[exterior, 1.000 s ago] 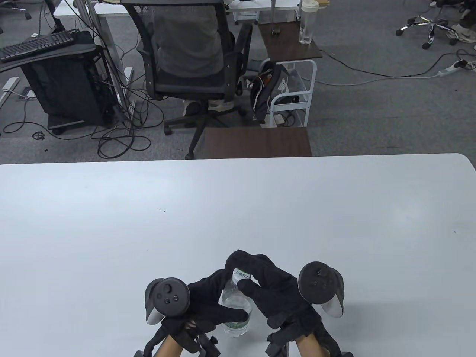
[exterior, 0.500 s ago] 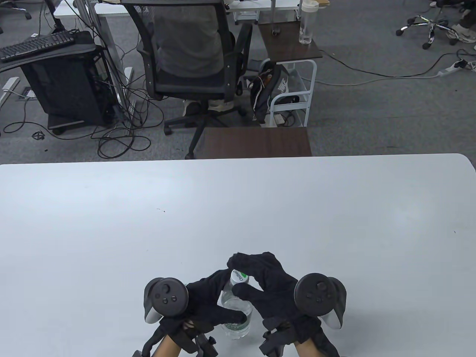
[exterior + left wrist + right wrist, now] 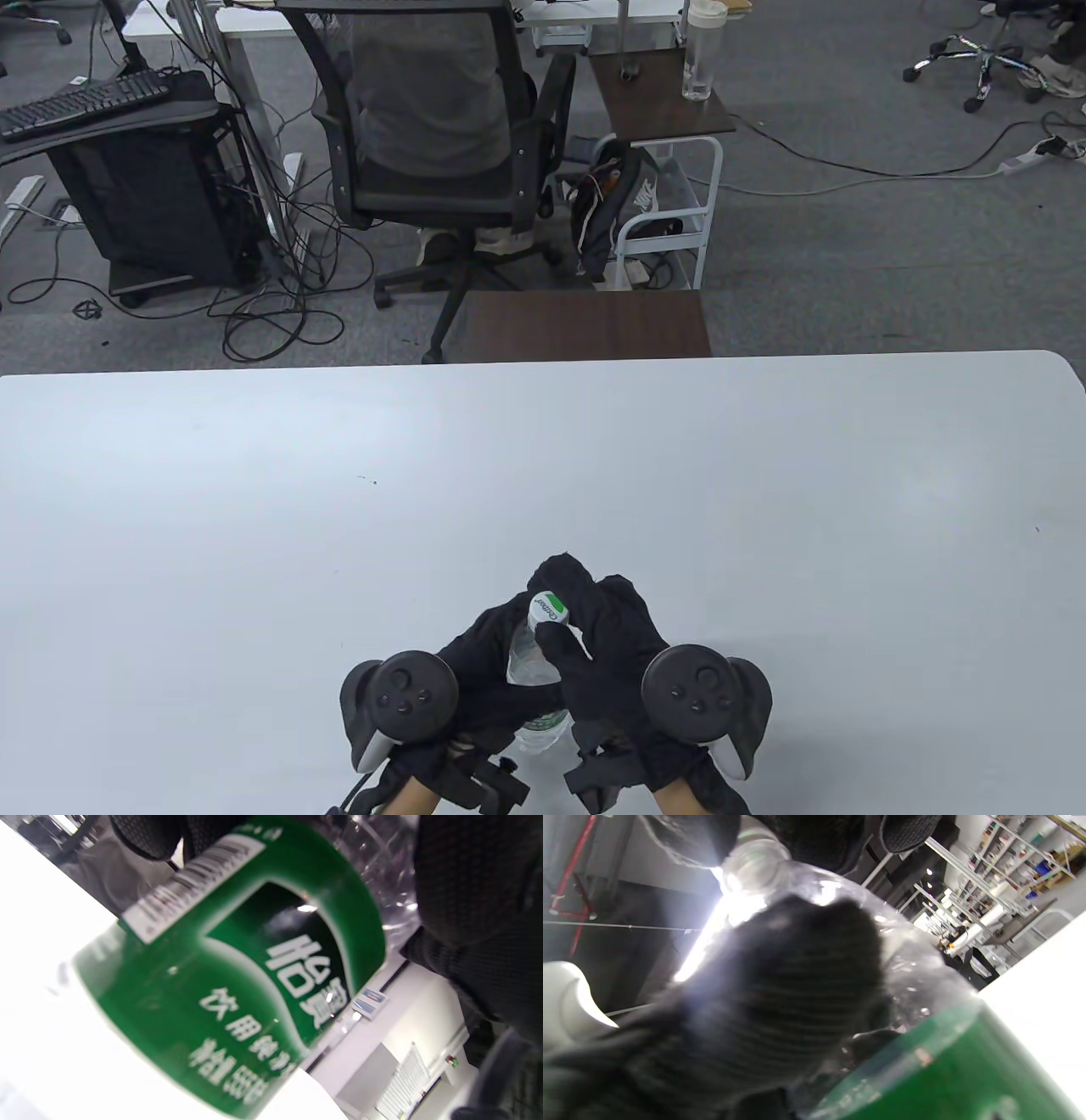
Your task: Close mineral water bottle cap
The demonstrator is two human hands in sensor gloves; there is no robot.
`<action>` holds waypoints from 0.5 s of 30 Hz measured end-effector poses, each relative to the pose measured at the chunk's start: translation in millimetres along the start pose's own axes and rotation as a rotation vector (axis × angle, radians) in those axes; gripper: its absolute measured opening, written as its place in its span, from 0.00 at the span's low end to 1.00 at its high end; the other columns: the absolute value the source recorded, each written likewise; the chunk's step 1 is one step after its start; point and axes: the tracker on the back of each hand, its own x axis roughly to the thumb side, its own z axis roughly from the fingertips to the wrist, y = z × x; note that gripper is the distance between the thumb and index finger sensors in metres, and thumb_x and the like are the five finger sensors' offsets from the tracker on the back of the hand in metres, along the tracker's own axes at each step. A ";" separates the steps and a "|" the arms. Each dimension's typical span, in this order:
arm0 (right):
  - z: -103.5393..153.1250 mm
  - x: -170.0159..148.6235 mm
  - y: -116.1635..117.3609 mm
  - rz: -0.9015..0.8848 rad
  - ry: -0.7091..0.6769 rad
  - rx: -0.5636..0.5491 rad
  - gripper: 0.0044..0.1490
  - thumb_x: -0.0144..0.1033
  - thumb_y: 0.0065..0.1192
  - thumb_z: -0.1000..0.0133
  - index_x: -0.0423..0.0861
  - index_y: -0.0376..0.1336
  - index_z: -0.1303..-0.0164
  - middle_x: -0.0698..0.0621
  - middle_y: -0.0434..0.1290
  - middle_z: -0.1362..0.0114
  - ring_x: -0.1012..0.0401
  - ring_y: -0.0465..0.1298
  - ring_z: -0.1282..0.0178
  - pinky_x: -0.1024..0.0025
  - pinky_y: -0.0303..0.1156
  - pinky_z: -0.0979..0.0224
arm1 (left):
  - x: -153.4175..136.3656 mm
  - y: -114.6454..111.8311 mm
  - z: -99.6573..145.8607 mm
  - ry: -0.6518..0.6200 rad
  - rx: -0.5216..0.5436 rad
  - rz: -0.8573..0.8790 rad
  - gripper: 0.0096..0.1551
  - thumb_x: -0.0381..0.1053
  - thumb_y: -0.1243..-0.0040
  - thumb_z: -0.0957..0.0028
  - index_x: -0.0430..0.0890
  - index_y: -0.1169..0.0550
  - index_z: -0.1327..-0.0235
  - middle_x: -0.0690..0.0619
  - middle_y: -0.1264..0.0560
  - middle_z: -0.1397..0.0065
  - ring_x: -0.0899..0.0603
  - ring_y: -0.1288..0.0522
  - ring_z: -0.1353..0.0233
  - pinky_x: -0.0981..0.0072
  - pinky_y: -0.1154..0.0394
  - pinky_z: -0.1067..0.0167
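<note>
A clear mineral water bottle (image 3: pixel 533 658) with a green label stands at the table's near edge, leaning away from me. Its white and green cap (image 3: pixel 549 609) sits on the neck. My left hand (image 3: pixel 488 658) grips the bottle's body. My right hand (image 3: pixel 585 624) pinches the cap from above and the side, thumb in front. In the left wrist view the green label (image 3: pixel 237 984) fills the frame, with gloved fingers (image 3: pixel 479 899) around it. In the right wrist view a left-hand finger (image 3: pixel 780 997) wraps the clear bottle (image 3: pixel 916 984), and my right fingertips (image 3: pixel 823 836) surround the neck.
The white table (image 3: pixel 543 475) stretches away from the hands. Beyond its far edge stand a dark side table (image 3: pixel 585 324), an office chair (image 3: pixel 441 144) and a small cart (image 3: pixel 670 170).
Both hands have moved closer together and slightly away from me. The right hand has turned on the cap and the bottle now leans further away.
</note>
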 end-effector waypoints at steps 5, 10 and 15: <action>-6.8 -5.8 -1.7 -0.207 -0.080 0.276 0.39 0.63 0.57 0.43 0.71 0.52 0.20 0.69 0.67 0.16 0.67 0.65 0.20 0.45 0.49 0.07 | -8.9 4.1 -4.2 -0.184 -0.199 0.154 0.55 0.66 0.22 0.55 0.47 0.36 0.20 0.43 0.30 0.25 0.32 0.22 0.32 0.33 0.35 0.30; -7.6 -4.9 -2.3 -0.280 -0.083 0.328 0.35 0.56 0.58 0.42 0.71 0.56 0.22 0.66 0.67 0.15 0.63 0.65 0.19 0.42 0.47 0.07 | -7.6 2.8 -3.8 -0.184 -0.225 0.181 0.55 0.66 0.22 0.54 0.46 0.36 0.19 0.42 0.30 0.25 0.32 0.23 0.31 0.33 0.35 0.31; -3.4 1.1 -1.0 -0.204 -0.027 0.195 0.35 0.55 0.58 0.43 0.70 0.56 0.22 0.66 0.68 0.16 0.63 0.64 0.23 0.45 0.46 0.07 | -2.9 2.5 -3.0 -0.121 -0.122 0.111 0.54 0.64 0.21 0.54 0.46 0.35 0.20 0.41 0.30 0.26 0.31 0.23 0.33 0.33 0.33 0.34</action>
